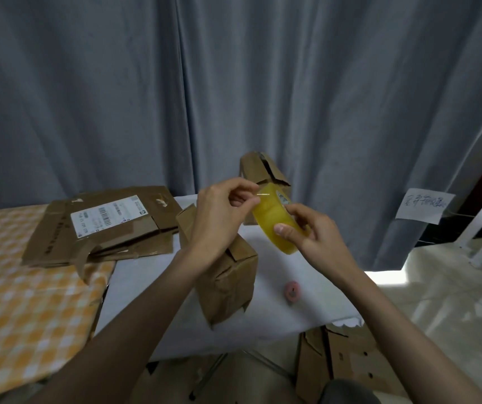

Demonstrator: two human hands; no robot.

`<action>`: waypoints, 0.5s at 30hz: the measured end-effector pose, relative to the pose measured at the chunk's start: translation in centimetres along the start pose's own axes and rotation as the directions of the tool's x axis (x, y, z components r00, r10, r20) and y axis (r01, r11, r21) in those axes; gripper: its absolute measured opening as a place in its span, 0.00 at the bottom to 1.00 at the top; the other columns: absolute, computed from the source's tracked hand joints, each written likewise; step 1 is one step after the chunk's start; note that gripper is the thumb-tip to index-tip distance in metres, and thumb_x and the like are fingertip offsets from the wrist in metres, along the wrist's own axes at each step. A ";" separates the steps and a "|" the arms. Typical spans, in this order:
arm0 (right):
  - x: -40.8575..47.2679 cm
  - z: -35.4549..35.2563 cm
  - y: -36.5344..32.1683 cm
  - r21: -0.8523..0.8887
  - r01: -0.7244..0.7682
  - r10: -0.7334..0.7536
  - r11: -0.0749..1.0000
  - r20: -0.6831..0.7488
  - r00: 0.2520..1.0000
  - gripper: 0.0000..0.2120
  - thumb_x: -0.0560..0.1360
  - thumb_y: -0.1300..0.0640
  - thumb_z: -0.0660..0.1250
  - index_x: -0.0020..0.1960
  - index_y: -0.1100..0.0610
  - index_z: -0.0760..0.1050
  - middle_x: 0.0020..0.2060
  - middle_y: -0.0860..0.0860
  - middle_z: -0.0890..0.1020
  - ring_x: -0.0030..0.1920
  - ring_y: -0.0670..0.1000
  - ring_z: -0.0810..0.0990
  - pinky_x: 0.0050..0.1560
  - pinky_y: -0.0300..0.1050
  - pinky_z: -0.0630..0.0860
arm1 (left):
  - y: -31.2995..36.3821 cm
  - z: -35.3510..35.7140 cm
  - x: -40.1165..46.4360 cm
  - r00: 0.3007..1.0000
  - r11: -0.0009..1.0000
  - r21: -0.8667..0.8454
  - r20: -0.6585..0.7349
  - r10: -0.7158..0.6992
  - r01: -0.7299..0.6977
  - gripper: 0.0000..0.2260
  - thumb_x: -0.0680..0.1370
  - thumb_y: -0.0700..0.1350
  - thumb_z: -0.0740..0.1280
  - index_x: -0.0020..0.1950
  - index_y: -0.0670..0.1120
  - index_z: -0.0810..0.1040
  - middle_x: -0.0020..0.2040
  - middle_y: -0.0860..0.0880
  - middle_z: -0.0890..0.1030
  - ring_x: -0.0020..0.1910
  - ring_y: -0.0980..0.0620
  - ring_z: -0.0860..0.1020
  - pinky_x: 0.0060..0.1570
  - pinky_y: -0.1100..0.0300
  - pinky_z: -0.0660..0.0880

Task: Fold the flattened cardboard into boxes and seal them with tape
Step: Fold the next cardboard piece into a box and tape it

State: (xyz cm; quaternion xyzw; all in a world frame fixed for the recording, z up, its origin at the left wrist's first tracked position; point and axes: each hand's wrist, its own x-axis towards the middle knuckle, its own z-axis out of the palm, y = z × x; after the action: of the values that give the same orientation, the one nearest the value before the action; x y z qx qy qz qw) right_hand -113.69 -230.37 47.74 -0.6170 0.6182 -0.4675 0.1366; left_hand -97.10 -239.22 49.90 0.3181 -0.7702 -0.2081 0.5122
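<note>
Yellowish clear tape roll (277,220) is light, slick and rigid at the core; the right hand (311,228) grips its rim above the bench (277,287), while the left hand (222,220) pinches the flimsy, sticky free end. Folded brown box (228,275) stands just beneath.

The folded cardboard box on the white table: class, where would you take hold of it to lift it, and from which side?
Grip the folded cardboard box across its two long side faces, coming down from above with the fingers spread over its narrow width. It lies lengthwise on the white table, its top flaps look loose, and both hands are busy with the tape roll above it.
</note>
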 end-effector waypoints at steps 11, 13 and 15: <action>-0.6 -1.4 -2.2 0.054 -0.121 0.121 0.991 0.000 0.993 0.14 0.79 0.43 0.66 0.48 0.54 0.79 0.42 0.57 0.81 0.41 0.53 0.79 0.41 0.47 0.75 | 0.7 -0.7 2.6 0.958 0.978 -0.070 0.226 -0.177 0.197 0.02 0.75 0.42 0.74 0.47 0.44 0.85 0.39 0.51 0.84 0.37 0.60 0.81 0.41 0.69 0.77; -0.8 -1.7 -3.3 0.142 -0.194 0.198 0.971 -0.018 0.980 0.18 0.78 0.39 0.64 0.49 0.54 0.80 0.43 0.54 0.84 0.44 0.53 0.82 0.45 0.51 0.79 | 1.0 -0.9 3.3 0.923 0.953 -0.098 0.296 -0.246 0.286 0.04 0.76 0.41 0.73 0.48 0.42 0.85 0.40 0.47 0.84 0.37 0.57 0.81 0.42 0.67 0.79; -1.1 -2.1 -4.1 0.216 -0.266 0.270 0.939 0.013 0.963 0.18 0.77 0.38 0.64 0.52 0.52 0.81 0.45 0.51 0.85 0.47 0.52 0.83 0.47 0.48 0.80 | 1.2 -1.5 4.1 0.897 0.924 -0.145 0.332 -0.292 0.354 0.03 0.76 0.39 0.73 0.48 0.41 0.84 0.38 0.46 0.83 0.36 0.57 0.81 0.40 0.67 0.78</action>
State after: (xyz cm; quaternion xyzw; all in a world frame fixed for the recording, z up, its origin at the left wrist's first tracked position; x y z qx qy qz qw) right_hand -112.40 -227.69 51.44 -0.5045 0.6430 -0.5143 0.2598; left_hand -97.15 -241.21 53.98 0.3524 -0.7507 -0.4140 0.3754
